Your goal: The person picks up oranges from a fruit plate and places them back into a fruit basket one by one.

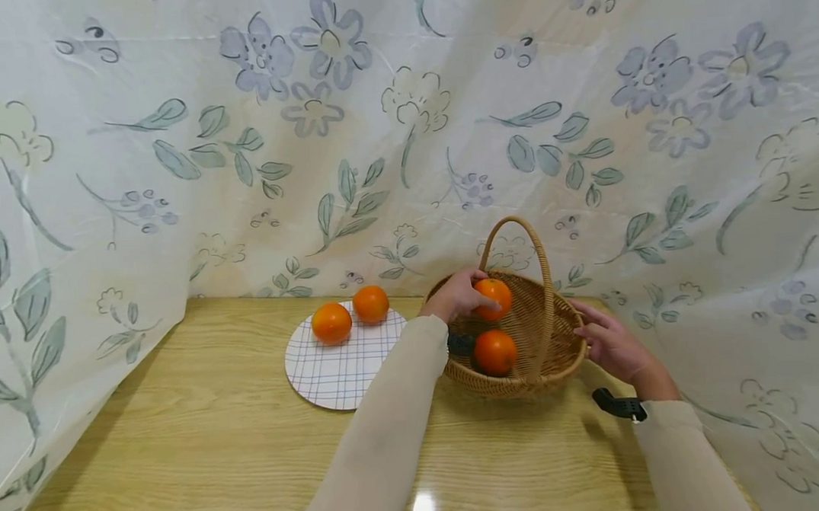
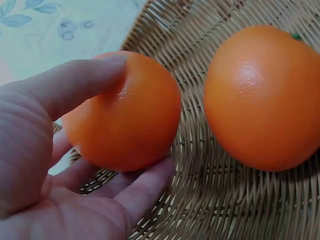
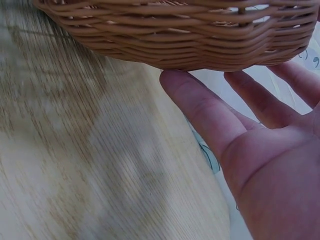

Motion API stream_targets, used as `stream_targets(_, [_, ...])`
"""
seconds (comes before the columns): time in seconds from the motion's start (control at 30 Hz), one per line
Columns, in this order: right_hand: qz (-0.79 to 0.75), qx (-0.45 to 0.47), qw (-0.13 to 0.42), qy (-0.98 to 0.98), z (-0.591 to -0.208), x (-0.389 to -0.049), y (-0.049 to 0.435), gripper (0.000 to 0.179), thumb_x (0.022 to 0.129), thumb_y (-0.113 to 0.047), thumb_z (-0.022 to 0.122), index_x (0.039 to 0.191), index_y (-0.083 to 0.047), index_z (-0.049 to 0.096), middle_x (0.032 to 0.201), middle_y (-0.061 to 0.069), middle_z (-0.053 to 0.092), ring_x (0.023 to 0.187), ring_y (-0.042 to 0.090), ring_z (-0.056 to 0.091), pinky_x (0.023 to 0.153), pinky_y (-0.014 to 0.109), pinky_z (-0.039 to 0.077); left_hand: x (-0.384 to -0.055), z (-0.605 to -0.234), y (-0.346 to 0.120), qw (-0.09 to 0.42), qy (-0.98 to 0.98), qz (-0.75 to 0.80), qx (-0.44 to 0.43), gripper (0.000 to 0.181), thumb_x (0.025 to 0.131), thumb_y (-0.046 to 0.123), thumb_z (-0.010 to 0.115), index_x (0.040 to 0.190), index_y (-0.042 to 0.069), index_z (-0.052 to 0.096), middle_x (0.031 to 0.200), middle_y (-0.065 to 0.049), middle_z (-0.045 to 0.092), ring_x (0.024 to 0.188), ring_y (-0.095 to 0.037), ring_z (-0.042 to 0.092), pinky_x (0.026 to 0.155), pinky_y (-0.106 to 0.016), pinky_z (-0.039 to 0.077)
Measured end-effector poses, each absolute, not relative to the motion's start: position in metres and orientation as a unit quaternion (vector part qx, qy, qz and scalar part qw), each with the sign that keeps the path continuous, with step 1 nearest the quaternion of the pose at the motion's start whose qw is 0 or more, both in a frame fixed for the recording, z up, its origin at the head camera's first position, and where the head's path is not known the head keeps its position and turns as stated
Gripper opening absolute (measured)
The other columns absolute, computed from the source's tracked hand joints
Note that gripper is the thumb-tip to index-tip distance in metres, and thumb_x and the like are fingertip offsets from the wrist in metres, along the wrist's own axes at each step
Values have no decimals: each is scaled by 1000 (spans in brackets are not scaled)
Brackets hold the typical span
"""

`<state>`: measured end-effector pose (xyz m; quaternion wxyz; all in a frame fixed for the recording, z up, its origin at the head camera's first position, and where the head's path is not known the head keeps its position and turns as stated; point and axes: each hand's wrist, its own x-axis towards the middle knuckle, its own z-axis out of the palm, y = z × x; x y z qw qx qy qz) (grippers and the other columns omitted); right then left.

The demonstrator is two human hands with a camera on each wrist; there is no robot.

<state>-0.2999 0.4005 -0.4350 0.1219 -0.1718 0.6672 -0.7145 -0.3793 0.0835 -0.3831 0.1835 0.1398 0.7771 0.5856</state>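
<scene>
My left hand [image 1: 458,293] grips an orange [image 2: 125,112] inside the wicker basket [image 1: 571,370], thumb across its side and fingers beneath it. A second orange [image 1: 494,352] lies in the basket, nearer to me, with a small green spot showing on it in the left wrist view. At the basket's right end, my right hand [image 1: 615,345] holds the rim, its fingertips partly hidden by the wickerwork [image 3: 200,45]. Left of the basket, two more oranges, one orange [image 1: 332,323] and another orange [image 1: 370,304], sit on a round checked mat [image 1: 339,377].
The basket's tall arched handle [image 1: 542,280] rises just right of my left hand. A flowered cloth [image 1: 309,161] hangs behind and along both sides of the wooden table [image 1: 204,417]. My left forearm [image 1: 389,416] crosses in front of the mat's right side.
</scene>
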Motion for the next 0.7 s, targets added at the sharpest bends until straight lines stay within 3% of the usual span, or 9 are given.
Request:
stream_targets(0.27, [-715,-167,117,668,-434,-301,400,59,107,2,37,162,-1,17,142,-1,52,112,11,67,85,29,61,-375,-385,84,197,805,549,108,70,87,9,81,149,8,49,143,-15,55,110,-27,61,99,-46,56])
stream_targets(0.47, [-713,-165,119,671,-434,-303,399,59,107,2,37,162,-2,18,143,-2,51,114,11,67,87,30,61,-374,-384,83,204,785,579,84,67,90,5,77,150,5,46,151,-17,49,125,-35,60,107,-52,51])
stream_targets(0.7, [-713,-169,121,670,-436,-302,402,59,107,2,37,162,-1,18,142,-2,51,115,10,65,89,31,60,-379,-377,83,225,739,619,140,68,89,8,79,149,4,47,145,-19,51,125,-34,58,109,-53,49])
